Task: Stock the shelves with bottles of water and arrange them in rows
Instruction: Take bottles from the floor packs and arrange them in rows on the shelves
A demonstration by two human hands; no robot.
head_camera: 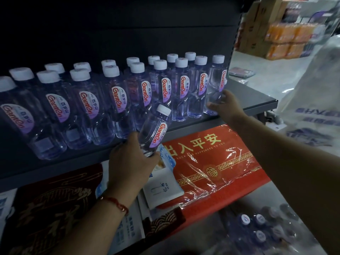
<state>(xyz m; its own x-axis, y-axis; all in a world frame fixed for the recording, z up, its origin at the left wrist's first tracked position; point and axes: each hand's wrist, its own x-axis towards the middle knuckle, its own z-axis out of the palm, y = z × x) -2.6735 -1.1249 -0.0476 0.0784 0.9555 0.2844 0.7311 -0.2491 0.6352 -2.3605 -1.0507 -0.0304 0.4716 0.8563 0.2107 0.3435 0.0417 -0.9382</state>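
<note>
Two rows of Ganten water bottles (117, 100) already stand on the dark shelf (257, 103), white caps up, most labels facing out. I judge I am in the placing step, close to the end of this shelf level.

My left hand (128, 161) grips one more Ganten bottle (154, 131) by its lower body. The bottle is tilted, its cap pointing up and to the right, and its base is in front of the shelf edge, not yet resting on the shelf. My right hand (225, 105) reaches to the last bottle at the right end of the front row (217, 83), with fingers curled around its base, as if to hold or nudge it into line.

For the next move, I think the held bottle must be turned upright and set beside the row, label forward, without knocking its neighbours. Below, near the floor, a plastic-wrapped pack of bottles (257, 229) waits, and a red doormat in film (211, 162) lies on the lower shelf.
</note>
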